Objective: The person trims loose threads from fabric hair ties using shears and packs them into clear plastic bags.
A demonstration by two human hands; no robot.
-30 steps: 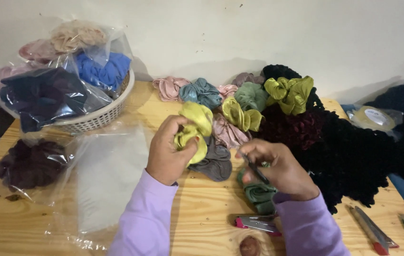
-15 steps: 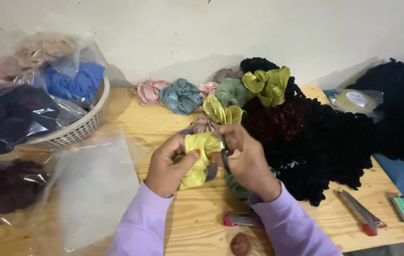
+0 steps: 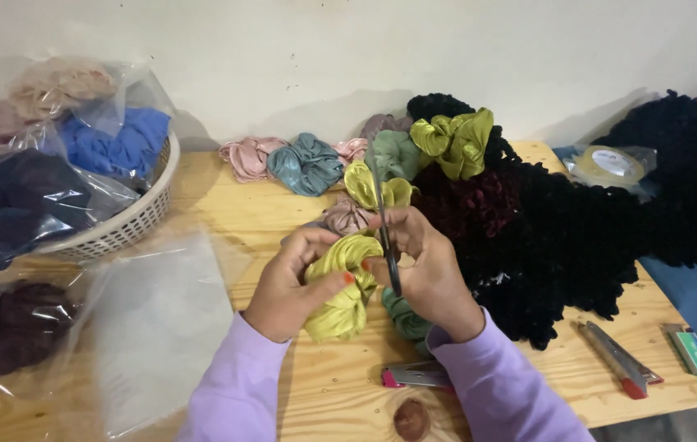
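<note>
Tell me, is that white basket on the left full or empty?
Full: the white basket is heaped above its rim with clear bags of fabric.

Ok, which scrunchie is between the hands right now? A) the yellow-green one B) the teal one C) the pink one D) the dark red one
A: the left hand grips the yellow-green scrunchie while the right hand holds scissors at it.

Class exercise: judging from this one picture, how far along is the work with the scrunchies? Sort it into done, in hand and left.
Done: bagged scrunchies fill the white basket. In hand: the left hand grips a yellow-green scrunchie, while the right hand holds scissors at it. Left: loose scrunchies lie unbagged along the wall, and an empty clear bag lies flat on the table.
</note>
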